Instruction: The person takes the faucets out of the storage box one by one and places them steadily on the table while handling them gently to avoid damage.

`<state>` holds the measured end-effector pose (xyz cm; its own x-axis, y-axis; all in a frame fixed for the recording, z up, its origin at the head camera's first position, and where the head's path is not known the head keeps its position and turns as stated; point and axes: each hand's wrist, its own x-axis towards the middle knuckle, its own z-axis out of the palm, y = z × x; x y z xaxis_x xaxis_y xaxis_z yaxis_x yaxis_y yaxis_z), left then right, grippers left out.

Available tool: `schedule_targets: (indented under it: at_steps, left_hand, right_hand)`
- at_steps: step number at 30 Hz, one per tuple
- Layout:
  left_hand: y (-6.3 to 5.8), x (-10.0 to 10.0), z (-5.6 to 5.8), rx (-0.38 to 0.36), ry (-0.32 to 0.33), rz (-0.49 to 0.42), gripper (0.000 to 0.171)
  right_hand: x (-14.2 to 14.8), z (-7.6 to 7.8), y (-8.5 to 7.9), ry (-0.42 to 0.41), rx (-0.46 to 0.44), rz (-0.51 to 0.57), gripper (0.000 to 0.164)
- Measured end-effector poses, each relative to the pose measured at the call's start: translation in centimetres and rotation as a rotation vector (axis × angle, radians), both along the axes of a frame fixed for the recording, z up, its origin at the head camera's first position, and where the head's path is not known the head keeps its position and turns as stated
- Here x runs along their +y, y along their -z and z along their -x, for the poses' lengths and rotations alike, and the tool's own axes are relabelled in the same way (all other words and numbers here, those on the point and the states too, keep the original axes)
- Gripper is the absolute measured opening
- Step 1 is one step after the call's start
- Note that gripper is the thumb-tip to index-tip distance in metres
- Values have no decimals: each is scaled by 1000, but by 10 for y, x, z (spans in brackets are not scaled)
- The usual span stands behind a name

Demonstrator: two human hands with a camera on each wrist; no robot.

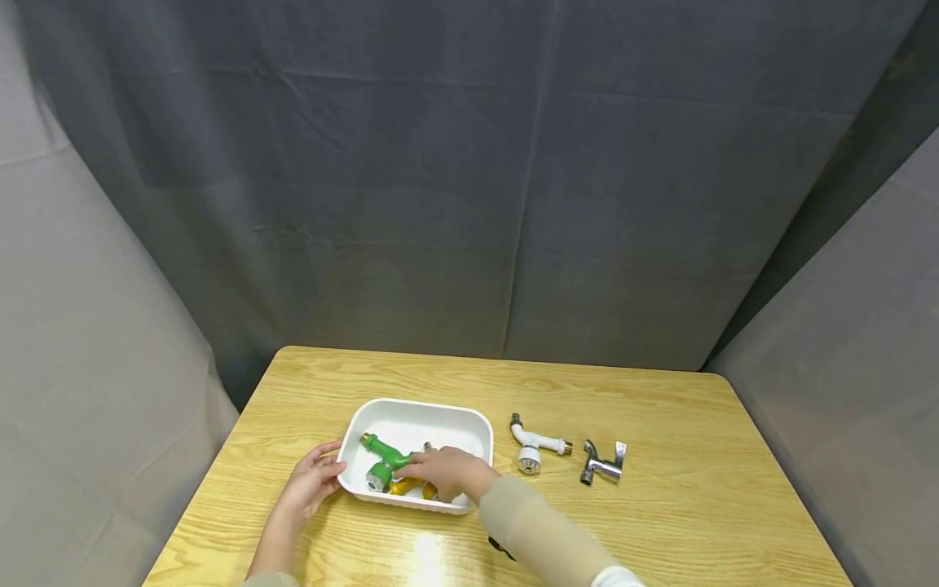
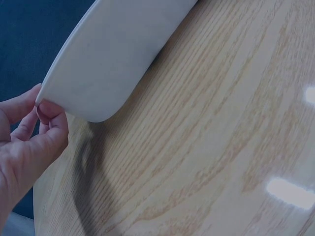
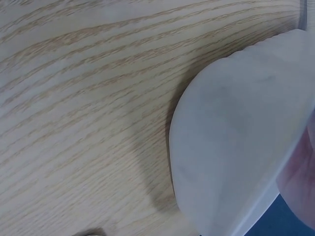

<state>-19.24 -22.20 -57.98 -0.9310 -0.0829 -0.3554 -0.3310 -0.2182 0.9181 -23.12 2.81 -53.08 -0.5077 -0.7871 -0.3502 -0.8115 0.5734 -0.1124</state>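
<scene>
A white plastic basin (image 1: 381, 409) stands on the table, its near-left corner in my left hand (image 1: 306, 485). In the left wrist view the thumb and fingers pinch the rim of that basin (image 2: 103, 64). My right hand (image 1: 451, 470) reaches down inside, fingertips at a green faucet (image 1: 389, 451). Yellow-orange pieces (image 1: 406, 486) lie beside the green faucet, partly covered by the right hand. Whether the right fingers grip anything I cannot tell. The right wrist view shows the basin's outer wall (image 3: 231, 132) and a bit of the hand behind its rim.
Right of the basin lies a white faucet (image 1: 541, 443) with a brass threaded end. Farther right is a small chrome faucet (image 1: 605, 464). A small black item (image 1: 500, 548) shows beside the right sleeve. Grey curtains (image 1: 411, 204) enclose the wooden table (image 1: 697, 489).
</scene>
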Motion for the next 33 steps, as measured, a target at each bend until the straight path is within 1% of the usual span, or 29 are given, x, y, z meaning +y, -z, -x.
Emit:
schedule_targets:
  at_steps: [9,20,26,33]
  left_hand:
    - [-2,0,-1,-1,3,3,52]
    - [-1,0,0,5,-4,-11,51]
    - [1,0,-1,6,4,13,50]
    - [1,-1,-2,7,10,19,50]
  right_hand:
    - [-1,1,1,2,-12,-16,72]
    - [1,2,2,-5,-11,12,70]
    - [4,3,4,-11,31,22,69]
    - [10,7,5,-14,76,37,75]
